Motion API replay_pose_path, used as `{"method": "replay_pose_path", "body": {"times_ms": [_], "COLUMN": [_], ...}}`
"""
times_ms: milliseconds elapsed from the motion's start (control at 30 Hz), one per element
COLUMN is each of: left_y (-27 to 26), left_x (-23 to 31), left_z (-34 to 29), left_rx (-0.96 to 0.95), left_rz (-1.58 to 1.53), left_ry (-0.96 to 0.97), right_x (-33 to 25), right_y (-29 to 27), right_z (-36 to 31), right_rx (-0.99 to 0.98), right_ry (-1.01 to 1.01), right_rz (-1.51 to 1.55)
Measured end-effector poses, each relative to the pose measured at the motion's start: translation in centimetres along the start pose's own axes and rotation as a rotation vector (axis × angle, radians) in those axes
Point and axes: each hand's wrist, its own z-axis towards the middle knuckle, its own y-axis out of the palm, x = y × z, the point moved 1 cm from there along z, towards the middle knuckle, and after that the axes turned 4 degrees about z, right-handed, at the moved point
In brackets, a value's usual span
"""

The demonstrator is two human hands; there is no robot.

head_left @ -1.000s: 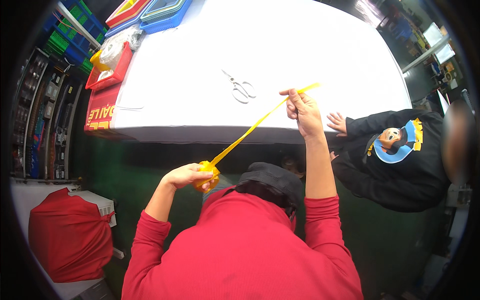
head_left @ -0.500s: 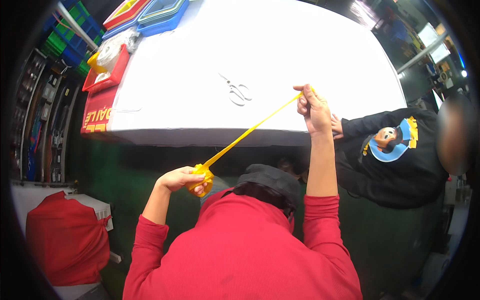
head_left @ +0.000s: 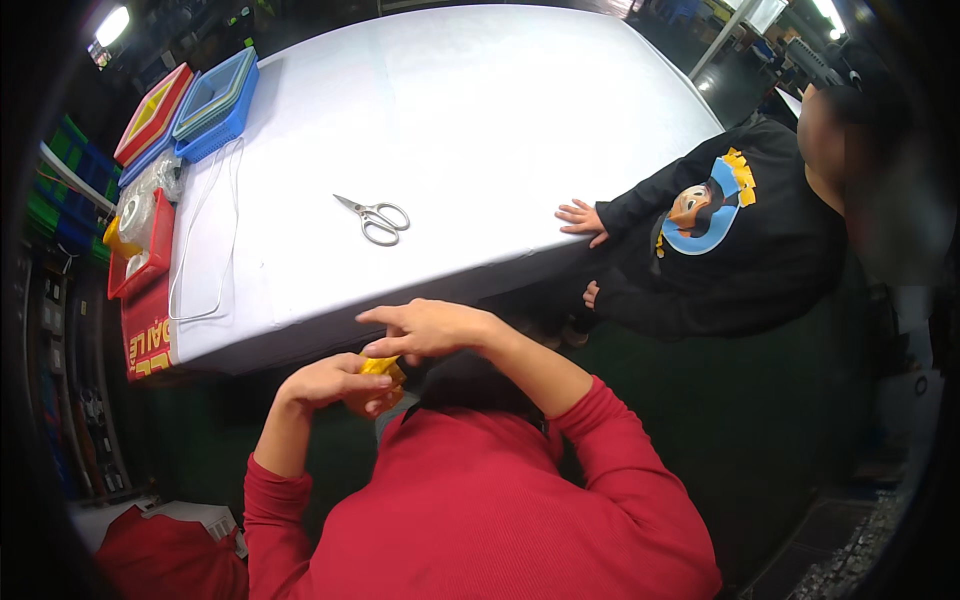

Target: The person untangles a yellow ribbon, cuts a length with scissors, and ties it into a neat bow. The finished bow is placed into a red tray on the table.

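My left hand (head_left: 325, 383) is closed around a crumpled bundle of yellow stretchy strip (head_left: 380, 368), just off the table's near edge. Directly above the bundle is my right hand (head_left: 432, 328), with its index finger stretched to the left and its thumb against the yellow material. Its other fingers are curled and partly hidden. No taut length of strip shows between the hands. Beyond them, a pair of scissors (head_left: 378, 218) with grey handles lies on the white tabletop (head_left: 450, 130), touched by neither hand.
To the right, a person in a black top (head_left: 740, 230) rests one hand (head_left: 583, 220) on the table edge. At the left stand a red tray (head_left: 150, 262) with rolls and plastic wrap, blue baskets (head_left: 217, 110) and red baskets (head_left: 150, 118). A white cord (head_left: 232, 230) loops across the tabletop.
My right hand has come down and left from over the table to the bundle. The yellow strip, stretched between my hands before, is no longer drawn out. The view has shifted.
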Motion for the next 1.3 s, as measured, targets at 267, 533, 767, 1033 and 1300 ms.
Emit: {"method": "replay_pose_path", "body": {"times_ms": [267, 533, 767, 1033, 1300], "left_y": [-1.0, -2.6, -1.1, 0.6, 1.3], "left_x": [0.1, 2.0, 0.3, 1.2, 1.5], "left_z": [-0.8, 0.0, 2.5, 4.4, 5.3], "left_rx": [-0.127, 0.421, 0.787, 0.727, 0.739], "left_rz": [-0.422, -0.879, -0.666, -0.836, -0.827], "left_ry": [0.552, 1.019, 0.926, 0.963, 0.944], "right_x": [2.3, 2.7, -1.3, -2.5, -1.1], "right_y": [-5.7, 2.7, 4.0, 3.2, 2.5], "right_z": [-1.9, 0.9, 1.0, 1.8, 2.8], "right_rx": [0.379, 0.484, 0.815, 0.789, 0.939], "right_ry": [-0.108, -0.145, -0.473, -0.123, -0.244], "right_rz": [0.390, 0.093, -0.443, -0.134, -0.501]}}
